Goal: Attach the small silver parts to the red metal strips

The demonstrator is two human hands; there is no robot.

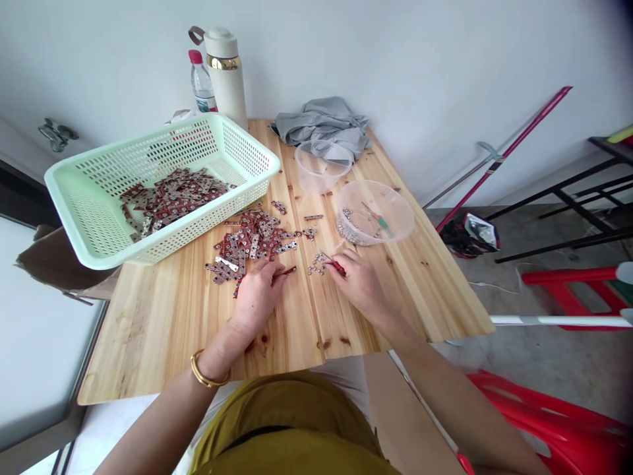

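Note:
My left hand [260,293] pinches a small reddish-brown strip [288,270] at the front edge of a pile of similar metal-and-brown strips [254,234]. Closed around a red-handled tool [338,267] with a thin metal tip is my right hand [361,284]. The tip is over a small cluster of round metal pieces [314,269] lying between my hands. One loose strip [313,217] lies on the wood beyond them. A clear round tub [400,214] behind my right hand holds small metal pieces and a green-handled tool [384,225].
A pale green basket [163,254] of strips stands at the left of the wooden table [163,343]. Behind are a bottle [202,82], a cream flask [230,89], a second clear tub [316,178] and grey cloth [321,122]. Red stools [568,422] stand at the right.

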